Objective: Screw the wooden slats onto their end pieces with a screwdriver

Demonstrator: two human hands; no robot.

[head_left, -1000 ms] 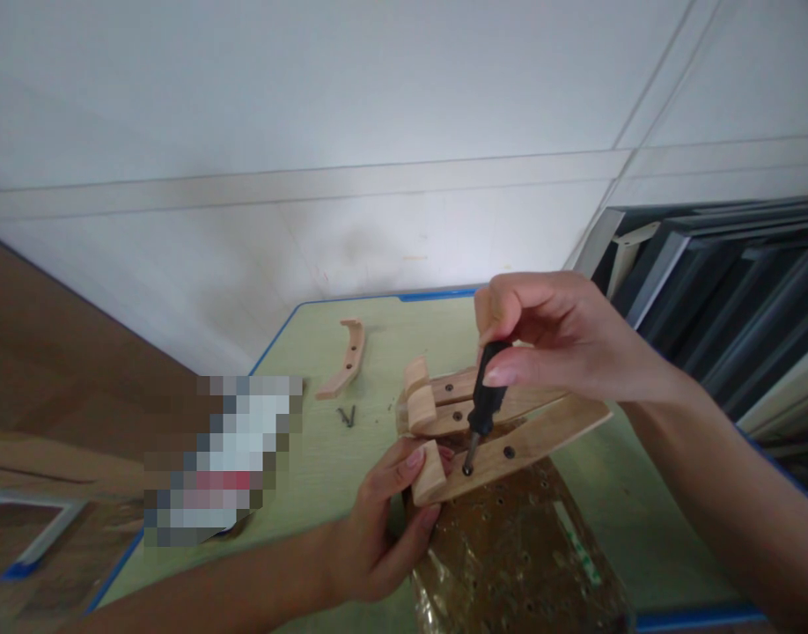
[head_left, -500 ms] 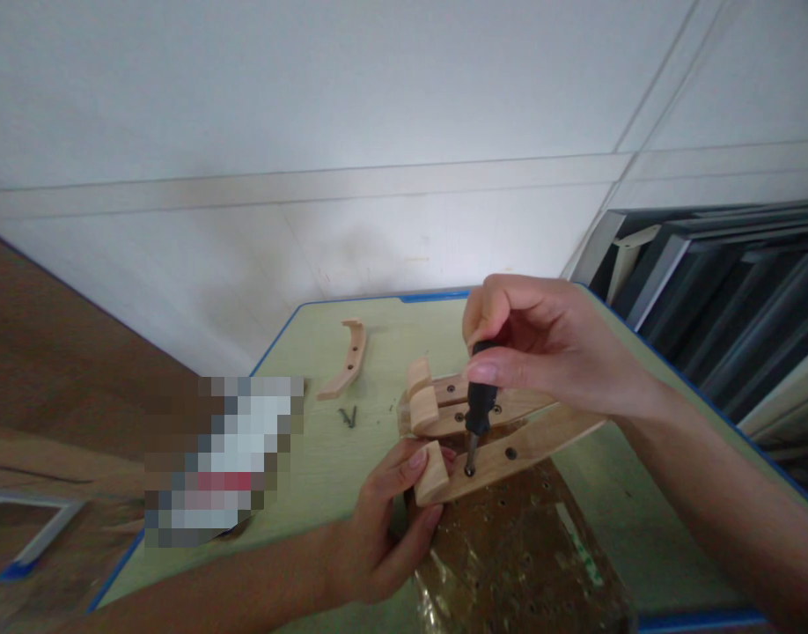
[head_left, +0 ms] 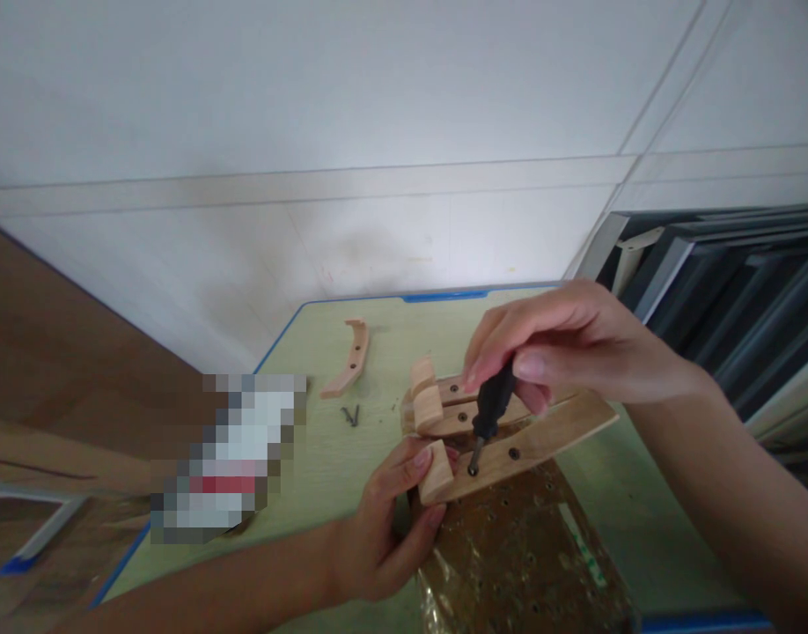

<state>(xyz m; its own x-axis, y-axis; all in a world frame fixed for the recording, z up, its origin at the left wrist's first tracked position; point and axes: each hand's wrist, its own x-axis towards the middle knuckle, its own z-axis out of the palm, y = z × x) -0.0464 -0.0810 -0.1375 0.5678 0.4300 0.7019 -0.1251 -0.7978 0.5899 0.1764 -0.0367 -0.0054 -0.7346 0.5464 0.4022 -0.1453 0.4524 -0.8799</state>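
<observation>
A wooden assembly (head_left: 542, 436) of several long slats with rounded end blocks lies on a pale green table (head_left: 331, 458). My left hand (head_left: 378, 537) pinches the end block of the nearest slat, fingers closed on it. My right hand (head_left: 569, 348) grips a small black-handled screwdriver (head_left: 489, 414) from above. The screwdriver stands nearly upright with its tip on a dark screw (head_left: 473, 470) in the nearest slat. A second screw (head_left: 510, 454) sits further along the same slat.
A loose curved wooden piece (head_left: 348, 359) and two dark screws (head_left: 349, 415) lie on the table behind. A clear plastic bag (head_left: 523, 563) of small parts lies under the assembly's near side. Dark framed panels (head_left: 727, 299) lean at the right. A blurred patch covers something at the left.
My right hand has turned on the screwdriver handle, fingers now curled over its top. The view has shifted slightly. The left hand and the wooden assembly have stayed in place.
</observation>
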